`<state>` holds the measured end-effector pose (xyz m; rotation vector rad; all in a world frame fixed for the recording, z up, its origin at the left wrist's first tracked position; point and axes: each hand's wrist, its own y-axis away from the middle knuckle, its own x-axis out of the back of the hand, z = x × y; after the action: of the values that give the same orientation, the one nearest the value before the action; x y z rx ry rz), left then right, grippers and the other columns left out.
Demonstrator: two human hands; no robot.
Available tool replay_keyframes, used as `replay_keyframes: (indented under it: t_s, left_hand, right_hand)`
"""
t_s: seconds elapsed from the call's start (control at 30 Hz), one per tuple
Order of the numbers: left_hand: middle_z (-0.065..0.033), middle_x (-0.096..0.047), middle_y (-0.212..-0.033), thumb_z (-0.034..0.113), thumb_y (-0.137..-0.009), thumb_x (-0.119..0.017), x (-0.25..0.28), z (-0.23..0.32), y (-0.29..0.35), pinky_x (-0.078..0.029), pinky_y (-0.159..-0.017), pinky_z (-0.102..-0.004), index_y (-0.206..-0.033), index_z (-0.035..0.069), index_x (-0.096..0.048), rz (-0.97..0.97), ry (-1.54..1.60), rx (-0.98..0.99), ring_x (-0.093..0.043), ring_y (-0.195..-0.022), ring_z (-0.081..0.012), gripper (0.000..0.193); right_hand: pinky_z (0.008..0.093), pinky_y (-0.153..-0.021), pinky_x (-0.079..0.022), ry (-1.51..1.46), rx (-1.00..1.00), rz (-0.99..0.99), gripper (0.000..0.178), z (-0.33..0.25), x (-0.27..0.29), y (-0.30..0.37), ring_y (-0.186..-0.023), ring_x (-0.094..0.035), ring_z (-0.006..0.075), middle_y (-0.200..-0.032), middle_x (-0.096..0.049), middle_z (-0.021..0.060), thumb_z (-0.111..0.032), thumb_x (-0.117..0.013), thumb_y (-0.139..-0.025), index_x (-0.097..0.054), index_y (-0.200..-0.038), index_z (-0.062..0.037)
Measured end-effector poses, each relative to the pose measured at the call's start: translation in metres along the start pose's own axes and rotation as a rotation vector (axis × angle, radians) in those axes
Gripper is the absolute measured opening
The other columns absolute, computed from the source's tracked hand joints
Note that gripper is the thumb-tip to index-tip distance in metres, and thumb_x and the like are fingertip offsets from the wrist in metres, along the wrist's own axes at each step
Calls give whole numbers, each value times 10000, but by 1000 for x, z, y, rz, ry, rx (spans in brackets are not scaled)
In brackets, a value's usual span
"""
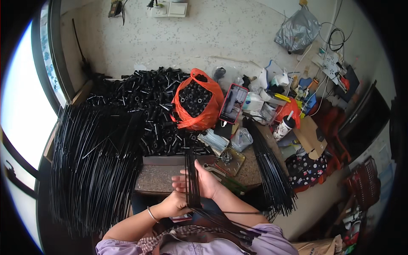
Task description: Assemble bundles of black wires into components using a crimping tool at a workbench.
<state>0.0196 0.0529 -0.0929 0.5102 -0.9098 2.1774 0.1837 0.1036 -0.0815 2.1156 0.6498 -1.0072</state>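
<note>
Black thin rods [193, 182], 1 small bundle, stand upright between both hands right over the lap. Left hand [175, 205] is curled tight around the bundle's lower end; right hand [199, 180] sits higher, fingers spread flat against the rods. Just beyond, the stone-topped bench [155, 176]. A big fan of black rods [93, 170] sprawls on the left, another sheaf [272, 174] leans on the right. Farther back, a heap of black tubes [144, 102], an orange bag [197, 104] full of them, and a propped phone [233, 103].
</note>
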Motion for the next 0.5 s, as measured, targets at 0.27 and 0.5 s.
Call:
replay_keyframes:
  t_s: [0.27,0.5]
  left_hand:
    - [-110,-606,-785,112,-695,-676,-16,-49,10,-493,-672,-336,-922,57,-615,294,-124,141,-594,-713,-290,241]
    - [-227,-252,-1367,407,-541,-762,-22,-51,21,-168,-1040,-495,-1299,-60,-252,410,-571,516,-196,-1299,-350,1026]
  right_hand:
    - [364,-868,-421,637,634,513,629,-51,19,-79,-1113,-482,282,-1059,-539,118,-549,-433,-845,-382,-1261,-79]
    - [437,-931,-380,650,421,-495,944,-20,-24,44,-1001,-555,351,-1027,-575,261,-696,-84,-803,-513,-1100,91]
